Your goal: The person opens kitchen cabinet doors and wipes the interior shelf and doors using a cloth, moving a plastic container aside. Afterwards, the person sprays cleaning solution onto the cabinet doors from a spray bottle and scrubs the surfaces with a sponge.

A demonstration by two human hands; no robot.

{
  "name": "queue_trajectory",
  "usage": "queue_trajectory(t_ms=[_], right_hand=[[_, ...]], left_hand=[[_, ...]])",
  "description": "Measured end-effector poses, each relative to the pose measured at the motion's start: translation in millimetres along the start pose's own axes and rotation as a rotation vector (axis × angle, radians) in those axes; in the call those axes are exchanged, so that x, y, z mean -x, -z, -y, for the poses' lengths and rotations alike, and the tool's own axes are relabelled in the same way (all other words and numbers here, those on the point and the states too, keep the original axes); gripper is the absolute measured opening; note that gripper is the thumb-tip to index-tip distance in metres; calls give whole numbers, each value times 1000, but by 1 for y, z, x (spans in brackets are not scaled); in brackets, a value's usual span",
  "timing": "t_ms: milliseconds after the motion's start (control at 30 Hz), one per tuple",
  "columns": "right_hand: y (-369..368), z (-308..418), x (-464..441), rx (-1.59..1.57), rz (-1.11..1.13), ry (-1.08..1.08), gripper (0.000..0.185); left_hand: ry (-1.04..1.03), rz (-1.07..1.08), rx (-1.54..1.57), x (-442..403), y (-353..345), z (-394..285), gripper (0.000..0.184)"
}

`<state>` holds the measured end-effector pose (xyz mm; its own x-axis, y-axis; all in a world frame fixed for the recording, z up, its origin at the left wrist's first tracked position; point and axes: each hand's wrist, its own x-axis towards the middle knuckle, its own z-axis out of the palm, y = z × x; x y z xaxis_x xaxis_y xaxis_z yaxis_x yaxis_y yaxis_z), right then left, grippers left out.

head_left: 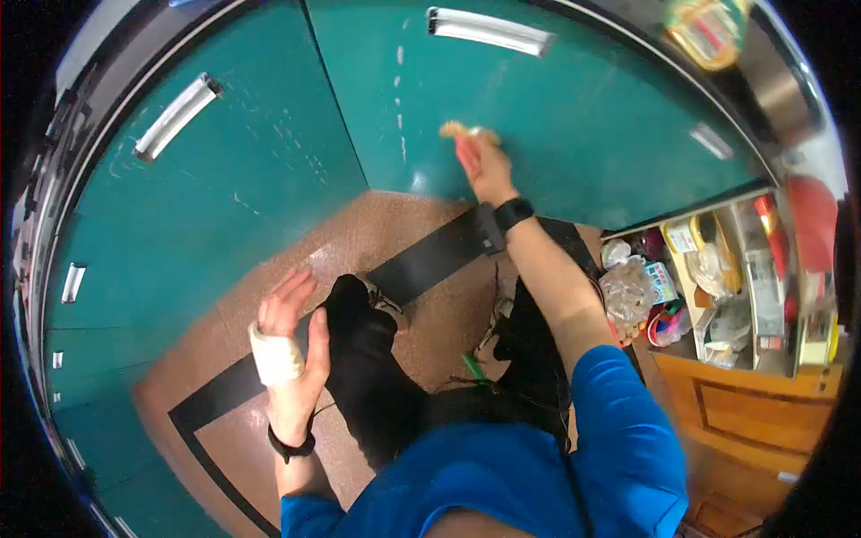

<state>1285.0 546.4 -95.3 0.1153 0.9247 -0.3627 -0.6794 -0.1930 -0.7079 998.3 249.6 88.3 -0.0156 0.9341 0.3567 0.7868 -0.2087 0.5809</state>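
Observation:
My right hand (pixel 489 170) is closed on a blurred tan-and-red item (pixel 461 142) and reaches toward a green cabinet door (pixel 556 117). Motion blur hides the item's exact kind, and I cannot tell whether it touches the door. White streaks mark the door to its left. My left hand (pixel 314 359) hangs over the floor in front of the other green door (pixel 242 161), fingers stretched and holding nothing. A white wrap (pixel 276 359) goes round its palm.
At the right, an open drawer (pixel 760 278) holds packets and plastic bags above a wooden cabinet (pixel 762 408). Silver handles (pixel 489 31) stick out from the green doors. A black stripe (pixel 430 260) crosses the brown floor (pixel 242 430). A yellow-labelled tub (pixel 708 31) stands at the top right.

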Motion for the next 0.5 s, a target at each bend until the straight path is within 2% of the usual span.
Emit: queue_trajectory(t_ms=[67,167,300,367,400,433,467,500], right_hand=[[28,-62,-28,14,-125,-116,28],[69,-168,-86,-1,-148,-244,30],[144,-298,-160,17,-141,-298,26],[198,-336,-190,1288,435,419,24],[223,-361,-207,1284,438,413,24],[248,-383,-225,1123,349,386,23],[262,-388,-232,964,260,355,23],[268,-380,-234,969,260,351,23]], left_hand=[[64,19,-52,-5,-6,20,32],[250,69,-115,-4,-23,53,35],[387,127,-134,-8,-50,82,36],[417,150,-135,-13,-57,88,35],[404,166,-127,-16,-60,91,34],[388,182,-114,-16,-60,91,34],[394,187,-113,-16,-59,89,34],[371,181,-122,-18,-56,87,34]])
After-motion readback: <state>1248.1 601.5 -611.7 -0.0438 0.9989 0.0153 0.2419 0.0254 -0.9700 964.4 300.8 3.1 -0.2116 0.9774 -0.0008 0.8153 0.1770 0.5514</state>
